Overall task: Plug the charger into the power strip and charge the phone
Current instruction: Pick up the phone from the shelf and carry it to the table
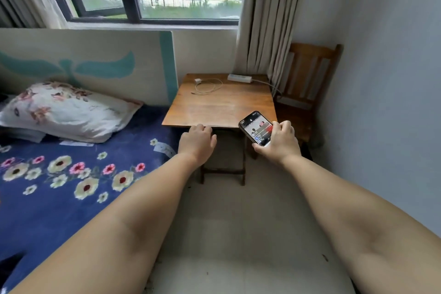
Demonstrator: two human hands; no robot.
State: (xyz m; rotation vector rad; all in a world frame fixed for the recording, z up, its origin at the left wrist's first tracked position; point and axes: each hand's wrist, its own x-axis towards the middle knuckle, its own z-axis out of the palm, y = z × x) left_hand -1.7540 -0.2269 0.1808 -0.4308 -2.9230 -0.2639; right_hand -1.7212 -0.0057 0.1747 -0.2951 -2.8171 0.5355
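A small wooden table (222, 107) stands under the window. At its far edge lies a white power strip (239, 78), its cord trailing off to the right. Left of the strip sits a white charger (197, 81) with its cable (208, 88) coiled loosely on the tabletop, apart from the strip. My right hand (279, 142) holds a black phone (256, 128) with a lit screen over the table's near right corner. My left hand (196, 142) hovers at the near edge of the table, fingers curled down, holding nothing.
A bed with a blue flowered cover (59, 186) and a pillow (64, 112) runs along the left. A wooden chair (307, 83) stands in the right corner behind the table, beside a curtain (267, 31). Pale tiled floor (238, 234) lies below my arms.
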